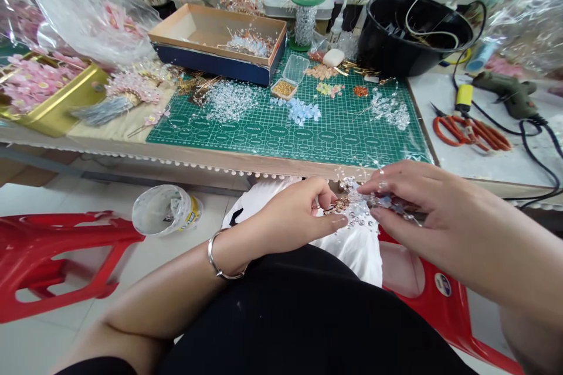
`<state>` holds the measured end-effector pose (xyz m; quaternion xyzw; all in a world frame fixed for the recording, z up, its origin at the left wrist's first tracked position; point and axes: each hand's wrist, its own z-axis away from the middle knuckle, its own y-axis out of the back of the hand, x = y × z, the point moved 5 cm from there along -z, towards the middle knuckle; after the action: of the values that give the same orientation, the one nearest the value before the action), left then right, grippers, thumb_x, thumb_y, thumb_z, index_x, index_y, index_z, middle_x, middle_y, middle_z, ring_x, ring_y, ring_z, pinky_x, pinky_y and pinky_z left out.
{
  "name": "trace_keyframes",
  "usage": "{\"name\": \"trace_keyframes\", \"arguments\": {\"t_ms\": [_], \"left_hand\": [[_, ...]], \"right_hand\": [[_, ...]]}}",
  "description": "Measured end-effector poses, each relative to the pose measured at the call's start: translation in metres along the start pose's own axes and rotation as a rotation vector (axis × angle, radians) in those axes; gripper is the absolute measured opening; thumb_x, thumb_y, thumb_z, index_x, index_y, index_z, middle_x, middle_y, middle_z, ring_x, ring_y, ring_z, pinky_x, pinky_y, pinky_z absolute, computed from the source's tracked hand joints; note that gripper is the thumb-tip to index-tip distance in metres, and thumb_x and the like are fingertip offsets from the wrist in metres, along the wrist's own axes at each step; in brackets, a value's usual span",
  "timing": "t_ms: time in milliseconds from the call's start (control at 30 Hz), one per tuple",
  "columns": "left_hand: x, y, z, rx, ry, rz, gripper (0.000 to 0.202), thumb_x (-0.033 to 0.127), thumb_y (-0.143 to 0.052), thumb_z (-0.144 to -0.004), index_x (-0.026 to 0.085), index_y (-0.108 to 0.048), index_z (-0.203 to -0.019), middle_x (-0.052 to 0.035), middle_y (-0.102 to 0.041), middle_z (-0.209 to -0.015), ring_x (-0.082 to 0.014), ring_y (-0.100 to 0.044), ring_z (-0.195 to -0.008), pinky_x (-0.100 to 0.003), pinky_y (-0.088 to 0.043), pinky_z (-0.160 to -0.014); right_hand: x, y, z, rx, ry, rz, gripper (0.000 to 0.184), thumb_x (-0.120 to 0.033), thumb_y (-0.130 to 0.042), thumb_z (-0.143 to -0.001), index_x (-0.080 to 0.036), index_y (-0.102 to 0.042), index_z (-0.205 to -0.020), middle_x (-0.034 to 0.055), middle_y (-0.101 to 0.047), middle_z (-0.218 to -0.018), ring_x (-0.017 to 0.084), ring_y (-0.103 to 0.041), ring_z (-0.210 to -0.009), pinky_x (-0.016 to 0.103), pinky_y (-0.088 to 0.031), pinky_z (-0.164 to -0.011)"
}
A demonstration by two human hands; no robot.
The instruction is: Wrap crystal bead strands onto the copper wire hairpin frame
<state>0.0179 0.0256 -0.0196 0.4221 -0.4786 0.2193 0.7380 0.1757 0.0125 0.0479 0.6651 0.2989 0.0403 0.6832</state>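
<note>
1. A long desk [246, 155] stood in front of the person, and a white tile floor [39, 345] was below it. A red plastic stool [61, 263] stood on the floor at the left side.
2. On the desk lay a green cutting mat [281, 135]. Behind it were a black bucket [413, 29] and an open cardboard box [193, 29]. At the right were a glue gun [505, 94] and orange scissors [470, 133].
3. A small plastic tub [167, 210] was on the floor, near the stool.
4. The cluster of clear beads [358, 208] was in the air between both hands, just in front of the desk edge, above the person's lap.
5. The left hand [294, 214], with a metal bracelet [222, 255] on the wrist, had a closed grip on the cluster near its gold-coloured part.
6. The right hand [409, 205] also held the beads, with a closed grip of the fingertips.
</note>
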Motion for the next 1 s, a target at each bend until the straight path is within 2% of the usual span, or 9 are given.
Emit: {"name": "trace_keyframes", "arguments": {"t_ms": [100, 200, 300, 433, 567, 733, 900, 1000], "left_hand": [[-0.001, 0.0, 0.002, -0.005, 0.019, 0.023, 0.019, 0.038, -0.057, -0.083, 0.022, -0.049, -0.086, 0.0011, -0.06, -0.085, -0.0117, -0.049, -0.066, -0.027, -0.041, -0.062], [0.0, -0.001, 0.003, -0.004, 0.017, 0.059, 0.017, 0.039, -0.053, -0.087, 0.022, -0.052, -0.091, 0.0021, -0.059, -0.079, -0.0113, -0.05, -0.063, -0.026, -0.041, -0.058], [0.003, 0.0, 0.003, 0.009, 0.009, 0.083, 0.018, 0.037, -0.053, -0.088, 0.022, -0.053, -0.097, 0.0022, -0.061, -0.082, -0.0096, -0.049, -0.059, -0.024, -0.04, -0.054], [0.009, 0.0, 0.003, 0.016, -0.053, 0.068, 0.016, 0.033, -0.053, -0.089, 0.022, -0.057, -0.099, 0.0003, -0.065, -0.099, -0.0093, -0.052, -0.065, -0.025, -0.044, -0.061], [0.014, -0.001, 0.003, 0.029, -0.115, 0.002, 0.015, 0.03, -0.053, -0.09, 0.023, -0.062, -0.099, 0.0021, -0.068, -0.095, -0.0112, -0.058, -0.074, -0.025, -0.044, -0.069], [0.018, -0.002, 0.002, 0.082, -0.14, -0.054, 0.016, 0.031, -0.054, -0.089, 0.024, -0.065, -0.098, 0.0036, -0.069, -0.093, -0.0127, -0.06, -0.078, -0.025, -0.043, -0.07], [0.02, -0.004, 0.001, 0.088, -0.133, -0.008, 0.013, 0.027, -0.055, -0.088, 0.023, -0.067, -0.091, 0.0034, -0.07, -0.09, -0.0128, -0.06, -0.079, -0.025, -0.044, -0.071], [0.018, -0.004, 0.0, 0.058, -0.086, 0.117, 0.013, 0.024, -0.055, -0.087, 0.021, -0.068, -0.09, 0.0021, -0.07, -0.09, -0.0127, -0.061, -0.081, -0.024, -0.045, -0.072]], "right_hand": [[0.002, 0.009, 0.002, 0.04, -0.079, 0.008, 0.014, -0.033, -0.053, -0.083, -0.028, -0.061, -0.093, 0.0005, -0.068, -0.093, 0.022, -0.064, -0.082, 0.039, -0.05, -0.069], [0.001, 0.014, 0.004, 0.094, -0.142, 0.025, 0.015, -0.037, -0.051, -0.084, -0.03, -0.063, -0.092, -0.0013, -0.07, -0.086, 0.021, -0.064, -0.071, 0.037, -0.048, -0.059], [-0.002, 0.013, 0.005, 0.099, -0.13, 0.021, 0.016, -0.037, -0.05, -0.085, -0.031, -0.064, -0.09, -0.0016, -0.071, -0.09, 0.021, -0.065, -0.074, 0.037, -0.047, -0.06], [-0.003, 0.012, 0.005, 0.106, -0.136, 0.012, 0.014, -0.035, -0.052, -0.084, -0.031, -0.065, -0.088, -0.0027, -0.07, -0.089, 0.021, -0.065, -0.076, 0.036, -0.048, -0.061], [0.0, 0.011, 0.003, 0.098, -0.18, -0.004, 0.015, -0.038, -0.053, -0.083, -0.03, -0.065, -0.081, -0.0029, -0.069, -0.08, 0.018, -0.062, -0.066, 0.034, -0.046, -0.056], [0.005, 0.006, -0.006, 0.03, -0.289, -0.062, 0.017, -0.041, -0.055, -0.082, -0.03, -0.065, -0.075, -0.0034, -0.067, -0.071, 0.016, -0.059, -0.057, 0.031, -0.043, -0.051], [0.006, 0.001, -0.015, -0.006, -0.324, -0.086, 0.016, -0.038, -0.053, -0.081, -0.03, -0.065, -0.074, -0.0026, -0.065, -0.071, 0.016, -0.057, -0.059, 0.032, -0.042, -0.051], [0.011, -0.001, -0.019, 0.055, -0.216, -0.174, 0.012, -0.039, -0.058, -0.08, -0.029, -0.065, -0.081, 0.0009, -0.066, -0.088, 0.021, -0.06, -0.082, 0.039, -0.048, -0.071]]}}
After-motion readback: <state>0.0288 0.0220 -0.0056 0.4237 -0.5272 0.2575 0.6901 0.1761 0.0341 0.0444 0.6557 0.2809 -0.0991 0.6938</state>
